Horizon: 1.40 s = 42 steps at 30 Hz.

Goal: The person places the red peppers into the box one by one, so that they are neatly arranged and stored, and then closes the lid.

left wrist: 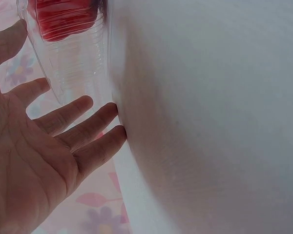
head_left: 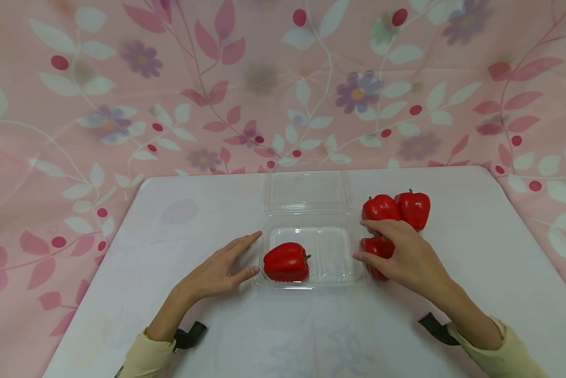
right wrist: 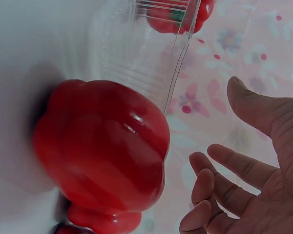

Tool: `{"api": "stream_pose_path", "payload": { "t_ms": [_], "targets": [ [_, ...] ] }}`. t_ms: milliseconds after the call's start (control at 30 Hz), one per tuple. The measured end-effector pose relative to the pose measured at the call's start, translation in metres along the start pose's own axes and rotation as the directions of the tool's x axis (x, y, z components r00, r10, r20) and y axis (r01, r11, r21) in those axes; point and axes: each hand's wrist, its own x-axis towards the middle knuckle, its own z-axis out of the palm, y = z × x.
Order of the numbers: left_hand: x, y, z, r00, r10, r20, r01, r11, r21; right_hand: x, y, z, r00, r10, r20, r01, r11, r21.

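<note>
Head view suggests packing is under way: one red pepper (head_left: 283, 262) lies in the clear container (head_left: 335, 252), the left hand (head_left: 214, 270), fingers spread, is at the container's left edge, and the right hand (head_left: 410, 257), fingers wide, arches over a loose pepper (head_left: 376, 247), probably needing gripping next.

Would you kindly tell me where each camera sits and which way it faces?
Head: on the person's head, facing forward and down at the clear container; left hand, right hand and sleeves show.
Left wrist: on that wrist, facing the container's side; only the left hand shows.
Right wrist: on that wrist, facing a red pepper outside the container; only the right hand shows.
Both wrist views share the container and the pepper inside it.
</note>
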Motion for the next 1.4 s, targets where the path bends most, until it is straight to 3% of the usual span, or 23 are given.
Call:
{"api": "stream_pose_path", "payload": {
  "t_ms": [1033,1400],
  "targets": [
    [0.000,0.000,-0.001,1.000,0.001,0.008,-0.002,1.000,0.023,-0.012,0.026,-0.009,0.998,-0.031,-0.050,0.031,0.999,0.017],
    [0.000,0.001,-0.001,1.000,0.002,0.003,-0.002,1.000,0.026,-0.014,0.032,-0.009,1.000,-0.002,0.005,0.001,0.999,0.052]
  ]
}}
